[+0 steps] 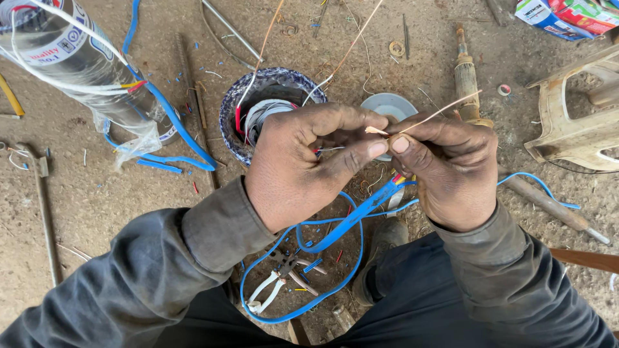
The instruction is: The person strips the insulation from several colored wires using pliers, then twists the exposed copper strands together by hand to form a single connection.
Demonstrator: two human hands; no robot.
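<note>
Both hands are brought together in front of the body, backs turned up toward the camera. The left hand point(293, 164) is curled, its thumb stretched out to the right and pressed tip to tip against the thumb of the right hand point(448, 171). The right fingers are folded in tight and the wrist is bent downward. Both forearms are drawn in from below, covered in grey sleeves to the wrists.

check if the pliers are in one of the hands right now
No, the pliers lie on the ground below the left hand; both hands pinch thin wire.
</note>
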